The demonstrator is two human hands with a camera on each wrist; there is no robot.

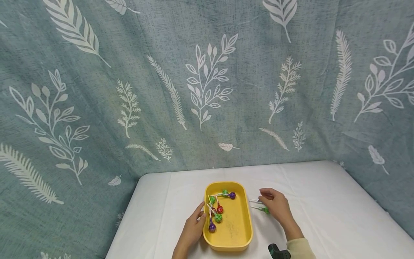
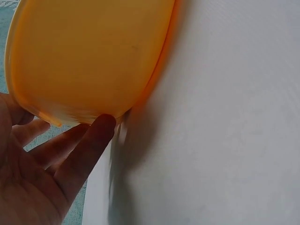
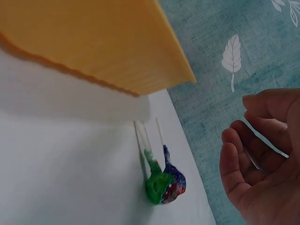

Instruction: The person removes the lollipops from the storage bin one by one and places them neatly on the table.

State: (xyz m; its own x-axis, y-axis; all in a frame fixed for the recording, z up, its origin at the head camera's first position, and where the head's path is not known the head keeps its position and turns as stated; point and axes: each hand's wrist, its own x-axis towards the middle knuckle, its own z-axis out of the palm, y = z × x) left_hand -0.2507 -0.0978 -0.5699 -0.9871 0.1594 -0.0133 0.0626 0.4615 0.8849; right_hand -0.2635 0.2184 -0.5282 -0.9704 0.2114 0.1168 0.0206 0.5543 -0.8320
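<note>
A yellow tray [image 1: 234, 230] stands on the table with several wrapped lollipops inside, among them a red lollipop [image 1: 220, 209], a green lollipop [image 1: 218, 218] and a purple lollipop [image 1: 212, 227]. At its left side, my left hand [image 1: 193, 227] touches the wall with nearly straight fingers [image 2: 77, 171]. Right of the tray, my right hand [image 1: 279, 208] hovers with loosely bent fingers and nothing between them. Beneath it on the cloth lie a second green lollipop [image 3: 158, 187] and a blue-and-red lollipop [image 3: 175, 180], side by side. The hand mostly hides the blue one in the head view.
White cloth covers the table [image 1: 323, 201]. Behind it hangs a blue-green curtain [image 1: 242, 108] with white leaf prints. A black device [image 1: 279, 251] sits at the right wrist, beside a beige sleeve [image 1: 300, 249].
</note>
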